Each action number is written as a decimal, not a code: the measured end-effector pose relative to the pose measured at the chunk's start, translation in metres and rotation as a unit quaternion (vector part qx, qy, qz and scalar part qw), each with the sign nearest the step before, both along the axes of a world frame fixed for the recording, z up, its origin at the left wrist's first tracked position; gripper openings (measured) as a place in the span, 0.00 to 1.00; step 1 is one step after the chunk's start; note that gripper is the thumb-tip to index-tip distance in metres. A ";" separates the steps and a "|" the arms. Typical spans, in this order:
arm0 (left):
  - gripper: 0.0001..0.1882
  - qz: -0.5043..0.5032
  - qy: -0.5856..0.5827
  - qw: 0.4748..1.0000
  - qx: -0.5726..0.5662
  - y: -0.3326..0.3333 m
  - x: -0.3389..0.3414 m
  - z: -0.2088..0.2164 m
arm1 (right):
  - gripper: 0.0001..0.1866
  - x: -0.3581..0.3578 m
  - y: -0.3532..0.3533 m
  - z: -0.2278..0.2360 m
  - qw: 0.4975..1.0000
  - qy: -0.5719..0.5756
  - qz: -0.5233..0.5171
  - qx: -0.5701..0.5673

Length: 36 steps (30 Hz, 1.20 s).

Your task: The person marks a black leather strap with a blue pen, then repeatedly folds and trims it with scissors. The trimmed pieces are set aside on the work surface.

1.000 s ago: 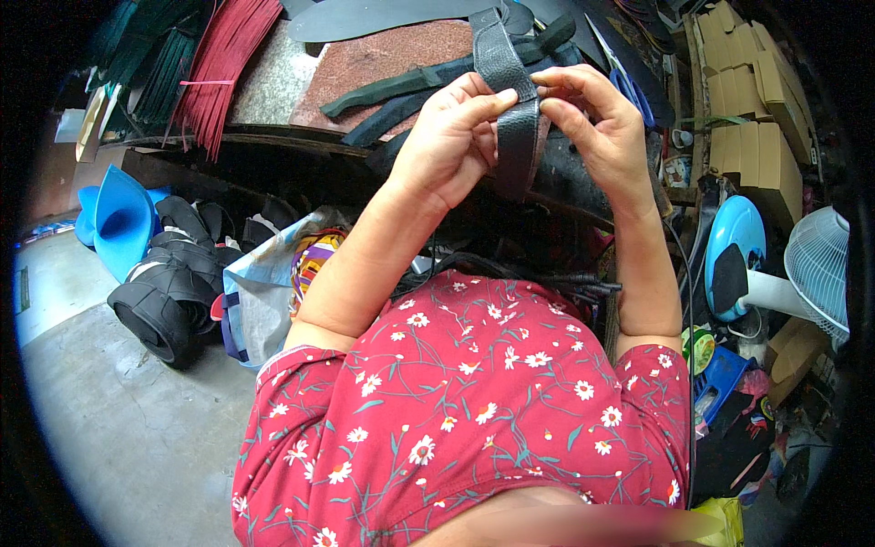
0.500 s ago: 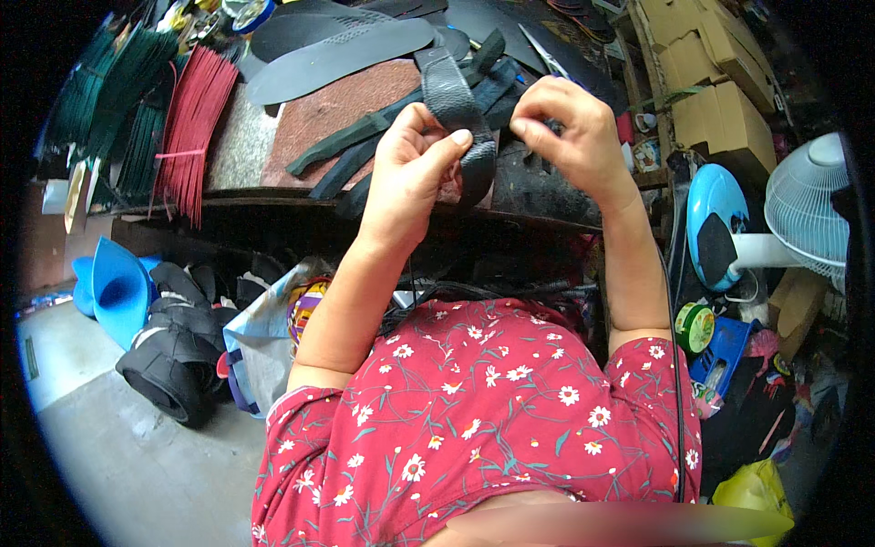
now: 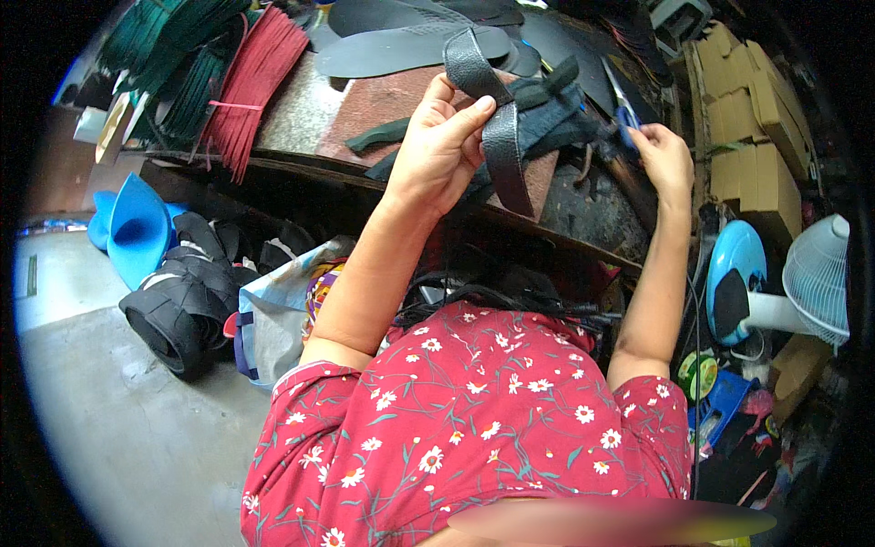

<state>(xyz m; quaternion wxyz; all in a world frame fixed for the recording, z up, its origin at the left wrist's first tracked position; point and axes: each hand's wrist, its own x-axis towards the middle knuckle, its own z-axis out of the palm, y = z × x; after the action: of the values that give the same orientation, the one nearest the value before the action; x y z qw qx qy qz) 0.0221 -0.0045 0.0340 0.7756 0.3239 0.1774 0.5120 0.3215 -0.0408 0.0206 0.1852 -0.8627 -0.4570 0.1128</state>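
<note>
My left hand (image 3: 437, 150) pinches a black grained-leather strap (image 3: 506, 150) between thumb and fingers, above the table's near edge. The strap hangs in a curve with stitching along its edge, one end up and the other down. On the right side of the table my right hand (image 3: 667, 162) has its fingers closed at the blue handle of the scissors (image 3: 627, 118), whose blades point away from me. Behind the strap lie several dark strips (image 3: 556, 123) in a loose heap.
Grey sole-shaped pieces (image 3: 401, 53) lie at the back of the table. Bundles of red strips (image 3: 260, 82) and green strips (image 3: 187, 100) hang over its left edge. Cardboard boxes (image 3: 766, 178) and a fan (image 3: 816, 283) stand right. Black rolled pieces (image 3: 173, 319) lie on the floor left.
My right hand has moved from beside the strap out to the right and onto the scissors. The left hand still holds the strap, now more unfurled. The whole view has shifted.
</note>
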 end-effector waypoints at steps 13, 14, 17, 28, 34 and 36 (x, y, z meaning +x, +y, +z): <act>0.18 0.051 -0.029 0.996 0.070 0.015 -0.011 0.002 | 0.46 -0.101 -0.082 0.022 0.711 0.644 0.284 -0.009; 0.17 0.059 -0.013 0.996 0.068 0.013 -0.010 0.002 | 0.46 -0.103 -0.081 0.021 0.708 0.641 0.295 0.000; 0.15 0.076 0.049 0.994 0.065 0.008 -0.007 0.001 | 0.41 -0.100 -0.078 0.022 0.709 0.628 0.318 0.030; 0.13 0.044 0.038 0.998 0.021 -0.020 0.006 0.005 | 0.22 -0.128 -0.045 0.033 0.812 0.475 0.241 0.237; 0.12 0.159 -0.062 0.985 -0.028 0.011 -0.033 0.000 | 0.22 -0.142 -0.021 0.046 0.799 0.504 0.305 0.119; 0.17 0.272 -0.017 0.961 -0.043 0.037 -0.061 -0.007 | 0.21 -0.142 -0.005 0.043 0.805 0.473 0.339 0.110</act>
<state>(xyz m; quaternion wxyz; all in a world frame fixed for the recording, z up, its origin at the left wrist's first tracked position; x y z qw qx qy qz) -0.0387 0.0328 0.0273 0.6229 0.2210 0.2671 0.7013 0.1794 -0.0459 0.0641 0.4221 -0.4660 -0.5854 0.5118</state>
